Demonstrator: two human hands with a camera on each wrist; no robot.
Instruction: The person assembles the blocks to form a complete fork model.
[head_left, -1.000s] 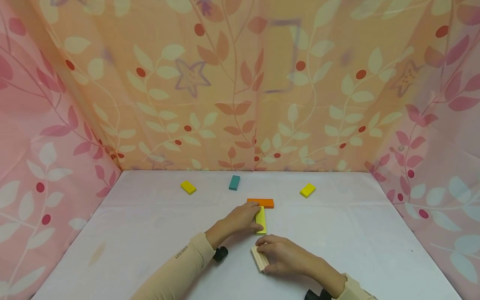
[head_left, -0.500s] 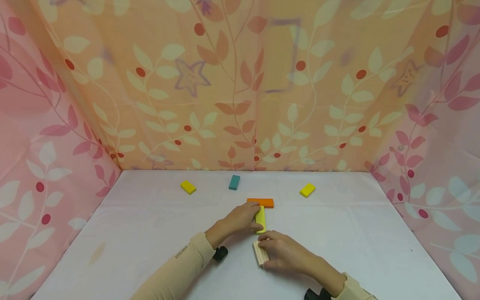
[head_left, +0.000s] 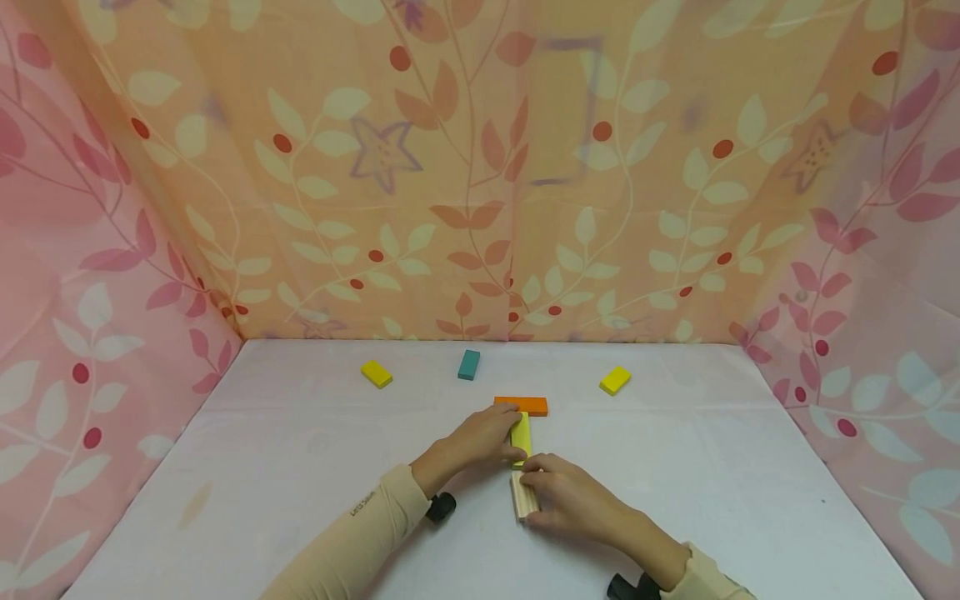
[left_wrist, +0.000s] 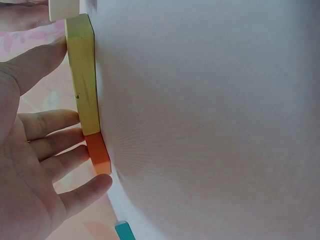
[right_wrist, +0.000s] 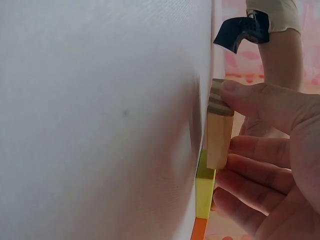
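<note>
On the white table [head_left: 300, 467], a long yellow-green block [head_left: 522, 431] lies end-on against an orange block [head_left: 522, 406], making a T. My left hand [head_left: 498, 433] rests against the yellow-green block's left side, fingers fairly straight and thumb near its close end. In the left wrist view the fingers [left_wrist: 55, 122] touch the yellow-green block [left_wrist: 82, 75] and the orange block [left_wrist: 98, 152]. My right hand [head_left: 543, 496] grips a pale wooden block [head_left: 522, 500], thumb on its end and fingers along its side. The wooden block [right_wrist: 218, 127] meets the near end of the yellow-green block [right_wrist: 205, 187].
Two small yellow blocks [head_left: 376, 373] [head_left: 615, 380] and a teal block [head_left: 468, 364] lie toward the back of the table. Floral fabric walls [head_left: 480, 183] close in the back and both sides.
My right hand has slid the wooden block forward and turned it into line with the yellow-green block, up to its near end. The left hand has stayed put.
</note>
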